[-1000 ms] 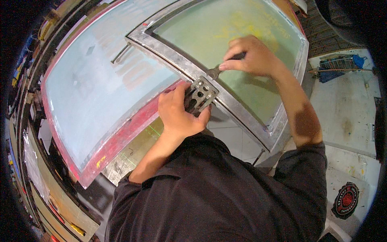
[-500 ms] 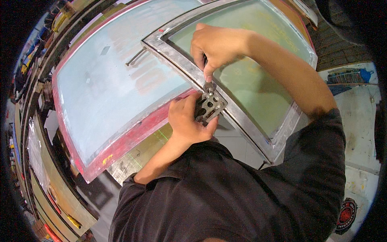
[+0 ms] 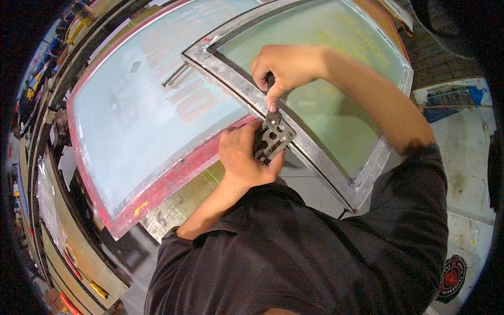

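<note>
My left hand (image 3: 242, 157) is wrapped around a metal bracket (image 3: 272, 137) with several round holes and slots, at the edge of a bare-metal window frame (image 3: 310, 169). Its thumb is under the near end, while the fingers reach behind the far side. Above the frame, my right hand (image 3: 287, 71) is closed on a dark wrench. The round head of the wrench (image 3: 273, 119) sits on the upper part of the bracket, with the thumb pointing down at it. Most of the handle is hidden by the hand.
A large light-blue panel (image 3: 152, 105) with a red border lies at the left, partly under the frame. A thin rod (image 3: 175, 75) sticks out from the frame's far corner. Pale green glass (image 3: 331, 115) fills the frame. Shelving with tools lines the left; a stained white surface (image 3: 462, 157) is at right.
My right hand has shifted slightly toward me and to the right, moving the wrench handle with it. My left hand stays in place on the bracket.
</note>
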Demonstrator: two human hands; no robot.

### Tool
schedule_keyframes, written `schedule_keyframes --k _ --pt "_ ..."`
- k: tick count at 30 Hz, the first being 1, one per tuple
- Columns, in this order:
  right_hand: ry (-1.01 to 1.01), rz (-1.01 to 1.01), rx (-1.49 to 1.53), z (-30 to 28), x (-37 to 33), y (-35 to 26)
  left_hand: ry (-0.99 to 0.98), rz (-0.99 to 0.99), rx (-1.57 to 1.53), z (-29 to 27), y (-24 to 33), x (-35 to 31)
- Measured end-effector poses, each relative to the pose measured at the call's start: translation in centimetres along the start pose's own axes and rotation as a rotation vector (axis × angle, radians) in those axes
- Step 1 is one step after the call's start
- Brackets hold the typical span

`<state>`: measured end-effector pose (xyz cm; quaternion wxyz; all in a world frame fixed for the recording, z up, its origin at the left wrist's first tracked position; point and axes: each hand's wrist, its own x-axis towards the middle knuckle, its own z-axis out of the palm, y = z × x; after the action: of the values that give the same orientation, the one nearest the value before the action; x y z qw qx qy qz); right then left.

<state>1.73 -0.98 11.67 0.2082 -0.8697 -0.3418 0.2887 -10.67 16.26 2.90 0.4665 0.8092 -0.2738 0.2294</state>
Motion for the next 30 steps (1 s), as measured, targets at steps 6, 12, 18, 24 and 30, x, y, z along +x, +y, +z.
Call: schedule_keyframes --k 6,12,18,24,30 --pt "0.114 -0.01 -0.045 0.8 -1.4 0.5 -0.014 0.006 0.011 0.0 0.0 0.0" --pt "0.365 0.062 -0.049 3.2 -4.8 0.7 0.009 0.007 0.014 0.2 -0.1 -0.1" --pt "0.777 0.139 -0.034 7.8 -7.2 -0.1 0.016 0.003 0.006 0.2 0.0 0.0" --pt "1.088 0.292 -0.143 11.6 -7.8 -3.2 0.028 0.012 0.004 0.3 -0.1 0.0" --pt "1.117 0.544 -0.095 13.1 -7.7 -5.7 0.037 0.011 0.021 0.4 -0.1 -0.3"
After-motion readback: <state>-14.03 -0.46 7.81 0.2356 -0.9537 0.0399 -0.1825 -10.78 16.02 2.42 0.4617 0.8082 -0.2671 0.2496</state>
